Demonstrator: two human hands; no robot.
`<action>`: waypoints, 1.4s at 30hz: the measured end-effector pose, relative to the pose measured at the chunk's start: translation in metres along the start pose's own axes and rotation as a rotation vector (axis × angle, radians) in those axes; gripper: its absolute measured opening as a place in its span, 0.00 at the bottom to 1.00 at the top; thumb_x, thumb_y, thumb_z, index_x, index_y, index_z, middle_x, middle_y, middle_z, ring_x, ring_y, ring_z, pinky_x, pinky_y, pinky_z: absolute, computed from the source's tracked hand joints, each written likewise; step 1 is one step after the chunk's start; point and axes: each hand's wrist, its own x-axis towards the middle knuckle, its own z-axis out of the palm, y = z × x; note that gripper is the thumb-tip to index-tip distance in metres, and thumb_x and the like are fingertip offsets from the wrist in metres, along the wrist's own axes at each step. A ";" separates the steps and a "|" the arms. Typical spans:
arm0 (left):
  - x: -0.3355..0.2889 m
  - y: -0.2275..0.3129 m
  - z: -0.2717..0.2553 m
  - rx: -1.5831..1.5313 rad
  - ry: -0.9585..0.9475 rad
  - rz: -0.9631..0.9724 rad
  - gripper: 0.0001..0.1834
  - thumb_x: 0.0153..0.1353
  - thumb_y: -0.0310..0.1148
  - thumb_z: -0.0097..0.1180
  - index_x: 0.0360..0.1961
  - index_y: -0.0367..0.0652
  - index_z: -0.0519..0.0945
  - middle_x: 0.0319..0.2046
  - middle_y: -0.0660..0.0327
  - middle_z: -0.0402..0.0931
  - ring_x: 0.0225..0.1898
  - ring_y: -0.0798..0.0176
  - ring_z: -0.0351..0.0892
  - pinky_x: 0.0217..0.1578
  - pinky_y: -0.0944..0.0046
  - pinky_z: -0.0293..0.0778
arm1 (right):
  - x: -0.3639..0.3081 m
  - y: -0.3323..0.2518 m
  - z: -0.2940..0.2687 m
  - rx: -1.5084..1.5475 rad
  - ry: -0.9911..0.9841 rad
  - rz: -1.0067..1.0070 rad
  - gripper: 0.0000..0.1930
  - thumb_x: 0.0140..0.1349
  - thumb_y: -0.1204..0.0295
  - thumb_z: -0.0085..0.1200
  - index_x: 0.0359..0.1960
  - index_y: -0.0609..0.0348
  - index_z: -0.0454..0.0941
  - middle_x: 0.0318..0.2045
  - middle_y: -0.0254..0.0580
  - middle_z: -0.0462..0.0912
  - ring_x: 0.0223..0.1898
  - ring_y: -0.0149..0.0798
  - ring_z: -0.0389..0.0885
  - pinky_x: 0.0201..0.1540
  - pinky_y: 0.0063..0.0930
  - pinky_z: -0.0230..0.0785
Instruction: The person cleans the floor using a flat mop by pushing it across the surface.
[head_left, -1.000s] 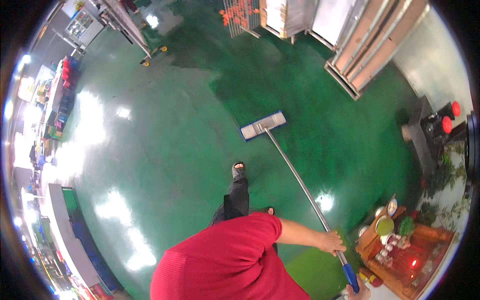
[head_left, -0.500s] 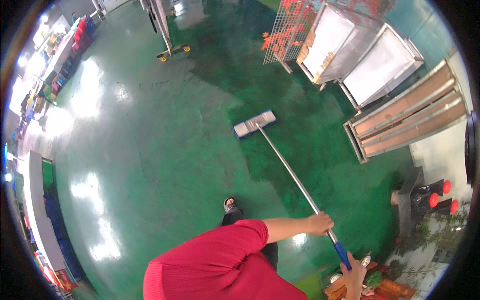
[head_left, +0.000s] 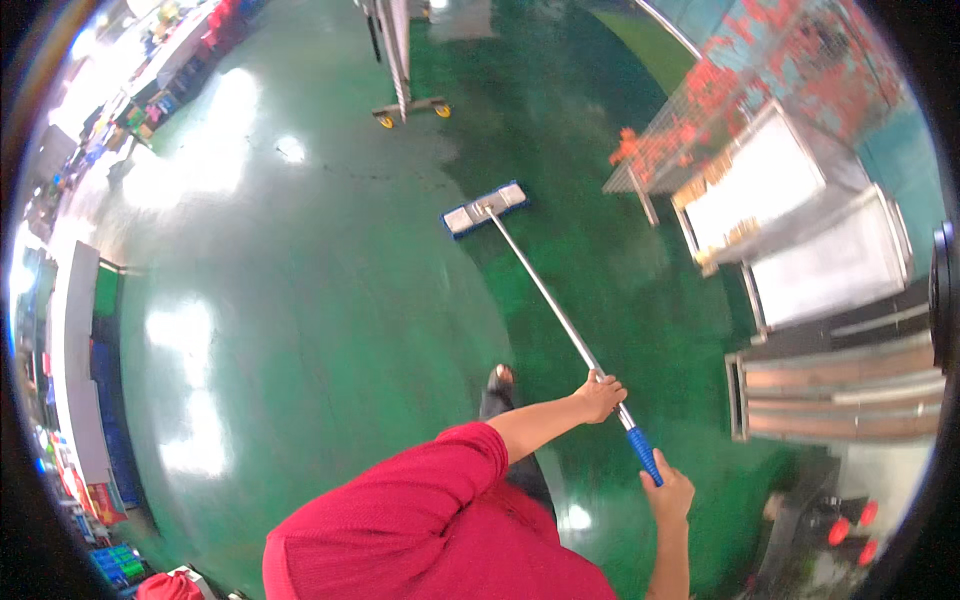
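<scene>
A flat mop [head_left: 553, 299] with a metal pole reaches ahead and to the left across the green floor [head_left: 330, 330]. Its wide mop head [head_left: 485, 209], silver-grey with a blue edge, lies flat on the floor. My left hand [head_left: 602, 397] is wrapped round the metal pole, above the blue grip. Lower down, my right hand [head_left: 670, 489] closes on the end of the ribbed blue handle [head_left: 644, 455]. Darker, wet-looking floor [head_left: 590, 230] spreads to the right of the mop head, and paler floor lies to its left.
White-panelled frames [head_left: 765, 190] and a wire grid with red leaves [head_left: 665, 150] stand at the far right. Nearer are slatted panels [head_left: 840, 390]. A wheeled stand [head_left: 403, 105] is straight ahead. A long white counter [head_left: 75, 370] runs along the left.
The mop head has slid a little forward and left. Both hands have shifted up and left in view with the pole. The surroundings have swung as the head view turned.
</scene>
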 end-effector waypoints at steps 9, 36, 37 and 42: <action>-0.007 -0.214 -0.122 -0.019 0.104 -0.264 0.16 0.49 0.33 0.52 0.41 0.46 0.69 0.42 0.63 0.67 0.53 0.60 0.59 0.50 0.43 0.57 | 0.225 -0.150 0.016 0.057 -0.039 -0.079 0.25 0.45 0.62 0.58 0.48 0.43 0.71 0.18 0.43 0.74 0.19 0.47 0.74 0.23 0.39 0.67; -0.083 -0.410 -0.224 -0.006 0.205 0.079 0.21 0.55 0.33 0.48 0.51 0.54 0.62 0.46 0.59 0.65 0.58 0.57 0.54 0.57 0.39 0.45 | 0.331 -0.357 -0.030 0.122 -0.091 0.240 0.23 0.44 0.58 0.59 0.46 0.35 0.73 0.24 0.45 0.78 0.25 0.49 0.76 0.29 0.40 0.68; -0.095 -0.399 -0.224 -0.004 0.205 0.078 0.21 0.55 0.33 0.48 0.51 0.54 0.62 0.46 0.59 0.65 0.58 0.57 0.54 0.57 0.39 0.45 | 0.317 -0.363 -0.039 0.152 -0.143 0.300 0.23 0.44 0.58 0.59 0.46 0.36 0.73 0.25 0.46 0.78 0.27 0.50 0.77 0.30 0.40 0.68; -0.127 -0.340 -0.211 -0.304 0.156 0.450 0.16 0.49 0.32 0.53 0.41 0.48 0.68 0.34 0.59 0.70 0.43 0.54 0.69 0.49 0.53 0.61 | 0.216 -0.388 -0.106 0.162 -0.235 0.513 0.25 0.43 0.65 0.60 0.47 0.44 0.73 0.31 0.48 0.79 0.28 0.44 0.78 0.34 0.31 0.68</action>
